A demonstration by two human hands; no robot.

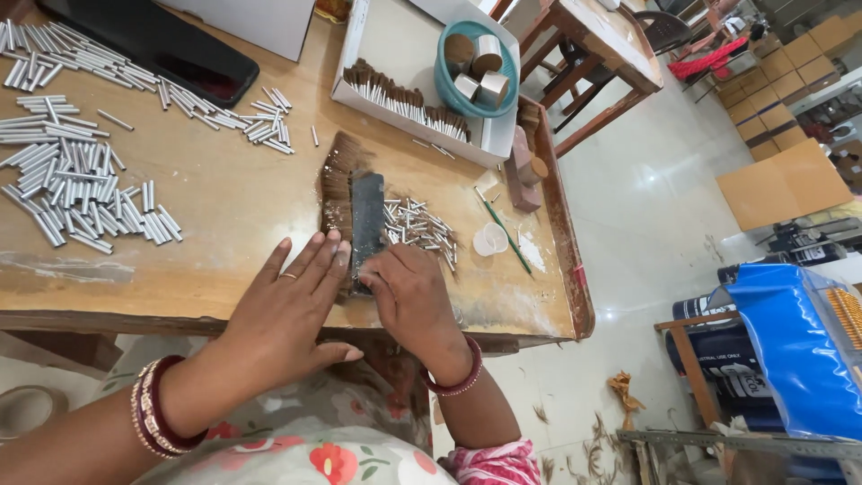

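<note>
Dark flat block (366, 224) lies near bench (233, 198) front edge w/ brown bristles (337, 184) beside it; right hand (413, 301) clenched on its near end, left hand (292, 310) flat, released, fingertips touching block.

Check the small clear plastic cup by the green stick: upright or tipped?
Tipped. The small clear plastic cup lies on its side on the wooden table, round mouth facing the camera, beside the thin green stick.

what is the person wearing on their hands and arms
The left hand has a thin ring on one finger and a stack of maroon and gold bangles at the wrist. The right hand has maroon bangles and a pink patterned sleeve higher up.
</note>
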